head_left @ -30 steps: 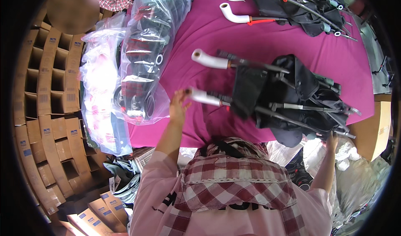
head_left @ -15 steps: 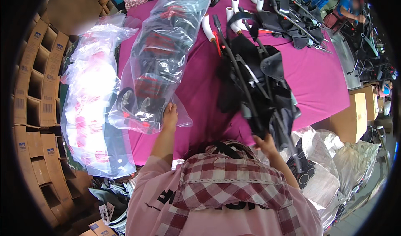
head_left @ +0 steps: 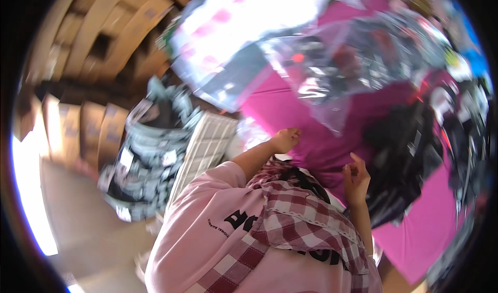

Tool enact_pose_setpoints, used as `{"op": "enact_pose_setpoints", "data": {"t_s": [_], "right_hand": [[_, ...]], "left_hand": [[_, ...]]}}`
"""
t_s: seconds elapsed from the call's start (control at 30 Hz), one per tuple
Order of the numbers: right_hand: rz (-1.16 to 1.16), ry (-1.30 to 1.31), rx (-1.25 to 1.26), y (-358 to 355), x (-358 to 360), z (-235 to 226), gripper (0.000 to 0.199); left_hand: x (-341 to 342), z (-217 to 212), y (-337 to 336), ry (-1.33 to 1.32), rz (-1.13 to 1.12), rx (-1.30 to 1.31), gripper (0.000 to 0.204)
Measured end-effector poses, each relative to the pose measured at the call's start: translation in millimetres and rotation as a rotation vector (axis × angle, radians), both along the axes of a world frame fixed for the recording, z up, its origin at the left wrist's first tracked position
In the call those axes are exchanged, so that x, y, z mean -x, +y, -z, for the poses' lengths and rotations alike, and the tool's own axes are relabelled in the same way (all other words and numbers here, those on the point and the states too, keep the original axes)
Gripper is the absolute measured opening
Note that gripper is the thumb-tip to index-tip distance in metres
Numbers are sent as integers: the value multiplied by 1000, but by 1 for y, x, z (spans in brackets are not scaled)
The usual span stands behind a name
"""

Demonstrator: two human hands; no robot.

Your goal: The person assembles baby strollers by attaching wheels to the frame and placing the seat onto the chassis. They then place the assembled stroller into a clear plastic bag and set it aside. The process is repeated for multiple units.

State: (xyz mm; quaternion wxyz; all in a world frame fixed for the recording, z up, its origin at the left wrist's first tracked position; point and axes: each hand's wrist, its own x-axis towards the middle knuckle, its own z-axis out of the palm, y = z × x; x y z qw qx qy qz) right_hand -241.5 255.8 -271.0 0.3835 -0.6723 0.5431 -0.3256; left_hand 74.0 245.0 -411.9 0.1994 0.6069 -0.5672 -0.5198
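Leaning along the left rim, stacks of brown cardboard boxes (head_left: 78, 127) rise beside a strip of bare floor, all of it smeared by motion blur. Just right of them sits a heap of black-and-white patterned goods in clear wrap (head_left: 150, 153), and next to that a pale ribbed panel (head_left: 207, 145) tilts against the edge of the magenta table cover (head_left: 415, 231).

Above, a large clear plastic bag with pink contents (head_left: 244, 39) lies across the table's near corner, overlapping a second clear bag of dark items (head_left: 358, 59) that carries small red spots; its crinkled lower edge hangs over the cloth between the two hands.

The person, in a pink shirt with a red-and-white checked cloth over it, reaches up from the lower edge. The left hand (head_left: 286, 139) rests at the table's edge with its fingers curled under, knuckles on or just over the magenta cover; the blur hides whether anything is pinched inside, so its grip cannot be told. It sits just below the hanging corner of the dark-item bag, near it but apparently not touching.

The right hand (head_left: 356, 176) is loosely open, fingers half bent and spread, holding nothing. It hovers just beside the black folded frame with fabric (head_left: 410, 158), which lies on the cover to its right; whether the fingertips touch the black cloth is unclear. Further right, more dark tangled gear (head_left: 467, 137) crowds the rim, too blurred to make out.
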Motion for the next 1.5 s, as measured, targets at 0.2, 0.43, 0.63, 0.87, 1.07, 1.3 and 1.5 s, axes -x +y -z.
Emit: {"op": "enact_pose_setpoints", "data": {"t_s": [0.2,0.43,0.63,0.87,1.07,1.3,1.5], "right_hand": [[-619,-61,-118,17,-107,34,14],[-1118,135,-100,57,-217,49,14],[-1069,343,-174,74,-340,42,17],[-1101,485,-272,110,-429,46,20],[-1047,531,-348,115,-453,53,22],[-1003,466,-397,119,-445,62,24],[-973,430,-294,119,-424,37,26]], "left_hand": [[-159,-1,199,-489,-730,-16,32],[-242,67,357,-306,-1779,-73,54],[-374,135,384,-288,-2040,218,66],[-603,87,377,-442,-2371,-70,101],[-646,102,401,-333,-2325,-298,93],[-598,-68,313,198,-2076,962,48],[-511,-228,243,182,-1631,1319,53]]}}
